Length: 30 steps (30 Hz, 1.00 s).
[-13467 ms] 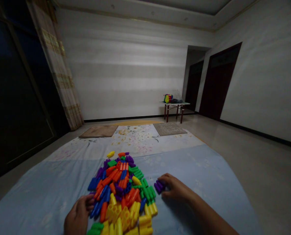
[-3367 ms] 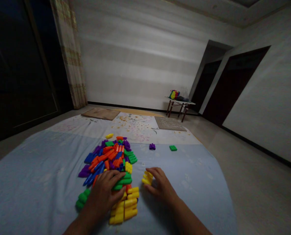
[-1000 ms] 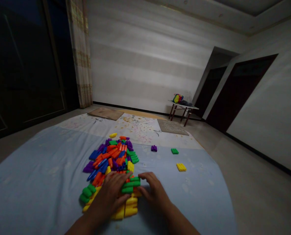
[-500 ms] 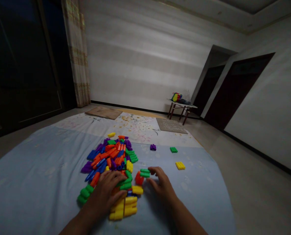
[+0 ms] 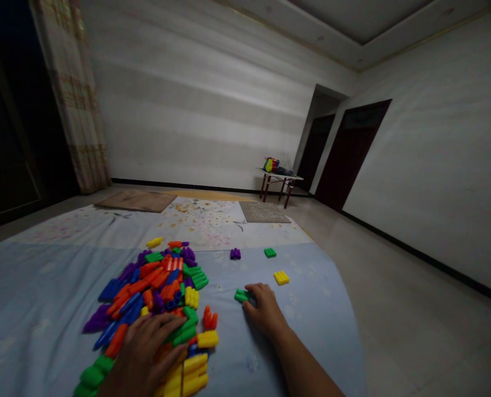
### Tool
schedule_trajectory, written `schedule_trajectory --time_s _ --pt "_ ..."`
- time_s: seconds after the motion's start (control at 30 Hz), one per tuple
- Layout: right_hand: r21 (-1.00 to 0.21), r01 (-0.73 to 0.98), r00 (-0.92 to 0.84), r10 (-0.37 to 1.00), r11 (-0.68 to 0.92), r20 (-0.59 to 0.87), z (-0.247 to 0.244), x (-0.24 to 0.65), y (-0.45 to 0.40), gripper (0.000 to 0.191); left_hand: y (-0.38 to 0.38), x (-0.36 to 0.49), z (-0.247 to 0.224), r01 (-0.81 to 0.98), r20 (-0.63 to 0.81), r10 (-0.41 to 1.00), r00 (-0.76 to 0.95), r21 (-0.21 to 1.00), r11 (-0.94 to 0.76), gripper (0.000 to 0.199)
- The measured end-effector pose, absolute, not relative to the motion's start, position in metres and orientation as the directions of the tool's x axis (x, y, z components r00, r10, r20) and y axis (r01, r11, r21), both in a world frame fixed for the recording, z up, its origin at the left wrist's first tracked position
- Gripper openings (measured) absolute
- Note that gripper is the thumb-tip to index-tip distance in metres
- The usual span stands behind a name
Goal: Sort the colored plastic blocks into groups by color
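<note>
My right hand (image 5: 266, 313) pinches a green plastic building block (image 5: 241, 296) between thumb and fingers, low over the blue part of the cloth, to the right of the pile. Whether the block touches the cloth I cannot tell. My left hand (image 5: 152, 344) lies over the near part of the heap of building blocks (image 5: 158, 281), fingers spread and thumb apart, resting on green and yellow pieces. Beside it are a bent green block (image 5: 187, 328) and several yellow blocks (image 5: 195, 372). Between the hands stands a red-orange block (image 5: 210, 318), with its prongs up.
Farther right lie a purple block (image 5: 235, 254), a green block (image 5: 270, 252) and a yellow block (image 5: 281, 277), each apart. A brown mat (image 5: 138, 201) and a patterned mat (image 5: 264, 212) are at the cloth's far edge. A small table (image 5: 284, 176) with a colourful bag stands beyond.
My right hand has carried the green block to the right, away from the red-orange one. My left hand stays on the heap. The camera view has swung to the right.
</note>
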State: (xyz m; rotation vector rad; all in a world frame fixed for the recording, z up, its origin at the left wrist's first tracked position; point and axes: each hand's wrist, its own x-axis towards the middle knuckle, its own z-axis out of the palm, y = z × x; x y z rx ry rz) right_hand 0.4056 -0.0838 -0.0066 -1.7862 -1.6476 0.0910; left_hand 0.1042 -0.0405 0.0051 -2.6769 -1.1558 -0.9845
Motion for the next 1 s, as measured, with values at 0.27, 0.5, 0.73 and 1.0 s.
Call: schedule_trajectory --time_s 0.27,0.5,0.73,1.0 --pt "-0.541 0.839 0.23 0.861 0.061 0.453 -0.007 0.416 -0.077 0.026 -0.044 0.106 0.007 0.677 0.576 0.647 0.499 0.207 -0.707 0.04" --pt "-0.532 0.823 0.467 0.773 -0.201 0.429 0.011 0.486 -0.047 0.026 -0.038 0.104 -0.003 0.682 0.582 0.648 0.492 0.204 -0.702 0.039" --pt "-0.492 0.731 0.655 0.689 -0.473 0.31 0.011 0.549 -0.022 0.019 -0.041 0.104 0.003 0.695 0.569 0.638 0.52 0.153 -0.703 0.039" --pt "-0.463 0.666 0.714 0.679 -0.584 0.17 -0.001 0.565 0.009 0.027 -0.043 0.102 0.0 0.717 0.594 0.613 0.52 0.087 -0.692 0.04"
